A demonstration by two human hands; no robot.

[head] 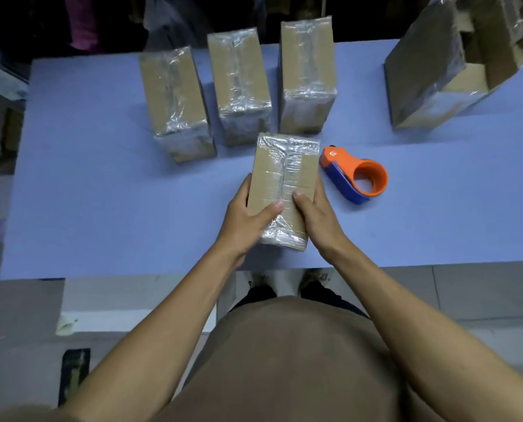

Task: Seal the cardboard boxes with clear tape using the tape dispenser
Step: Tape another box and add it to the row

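Note:
A small cardboard box (284,175) with clear tape along its seam and over both ends lies near the front middle of the blue table (101,178). My left hand (248,217) grips its left side with the thumb laid across the top. My right hand (315,220) grips its right side, thumb on top near the seam. An orange and blue tape dispenser (356,176) lies on the table just right of the box, touched by neither hand.
Three taped cardboard boxes (178,102) (238,83) (307,74) stand in a row behind the held one. A larger open box (443,71) covered in tape sits at the back right. The table's front edge runs just below my wrists.

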